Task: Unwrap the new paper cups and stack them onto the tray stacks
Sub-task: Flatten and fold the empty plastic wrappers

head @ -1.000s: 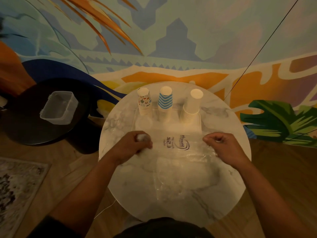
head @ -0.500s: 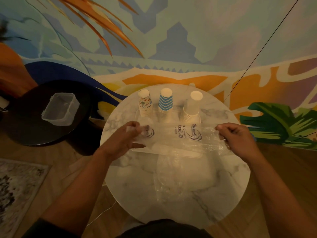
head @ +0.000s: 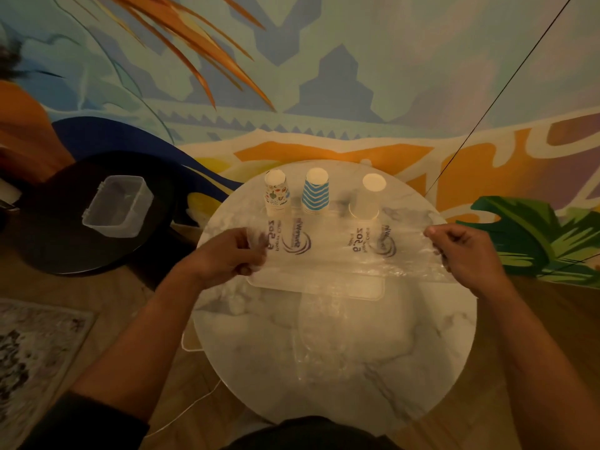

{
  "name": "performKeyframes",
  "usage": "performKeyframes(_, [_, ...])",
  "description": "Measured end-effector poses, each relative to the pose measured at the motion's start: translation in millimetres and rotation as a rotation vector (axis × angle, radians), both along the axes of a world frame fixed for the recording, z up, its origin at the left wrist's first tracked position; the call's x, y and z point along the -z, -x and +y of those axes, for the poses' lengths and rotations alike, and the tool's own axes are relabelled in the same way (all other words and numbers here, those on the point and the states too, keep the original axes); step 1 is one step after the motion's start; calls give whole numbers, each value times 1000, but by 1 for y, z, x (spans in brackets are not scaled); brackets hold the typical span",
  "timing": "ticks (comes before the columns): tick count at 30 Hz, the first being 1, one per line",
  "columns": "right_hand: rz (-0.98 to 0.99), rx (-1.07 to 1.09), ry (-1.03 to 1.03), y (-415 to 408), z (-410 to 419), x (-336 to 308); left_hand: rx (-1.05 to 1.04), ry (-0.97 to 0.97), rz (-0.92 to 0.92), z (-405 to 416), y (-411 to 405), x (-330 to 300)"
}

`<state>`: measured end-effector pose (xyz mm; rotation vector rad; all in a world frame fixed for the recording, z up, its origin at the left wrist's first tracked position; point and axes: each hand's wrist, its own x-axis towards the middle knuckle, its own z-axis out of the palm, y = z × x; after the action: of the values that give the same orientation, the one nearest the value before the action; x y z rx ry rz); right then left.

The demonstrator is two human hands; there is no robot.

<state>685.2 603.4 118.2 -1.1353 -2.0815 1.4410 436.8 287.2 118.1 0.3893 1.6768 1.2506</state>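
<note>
Now both hands, left hand (head: 227, 254) and right hand (head: 467, 254), stretch wrapper (head: 337, 245) (taut) above tray (head: 324, 287).

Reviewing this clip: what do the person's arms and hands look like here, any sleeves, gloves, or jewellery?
Both forearms are bare. The left hand and the right hand wear no gloves, and no rings, watch or bracelet can be seen in the dim light. A dark sleeve cuff pushed up near the elbow shows on the left arm; no sleeve is visible on the right arm.
</note>
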Motion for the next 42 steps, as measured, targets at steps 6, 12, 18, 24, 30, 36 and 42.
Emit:
performKeyframes(6, [-23,-20,-51,-3,16,-3,-103,-18,-85,-9,19,-5])
performKeyframes(12, [-41,-32,-80,-1,20,0,-191,-63,-86,-11,32,-5])
performKeyframes(18, [1,-108,-57,12,-4,8,-263,3,-101,15,22,-13])
performKeyframes(24, [10,-47,-61,15,-5,10,-386,68,314,23,24,-15])
performKeyframes(30, [-16,-6,-53,6,7,13,-467,112,621,15,34,-2])
performKeyframes(36, [48,19,-25,7,1,14,-561,-36,593,14,34,-7])
performKeyframes(42, [87,59,-1,10,-3,10,-243,-28,36,16,21,8])
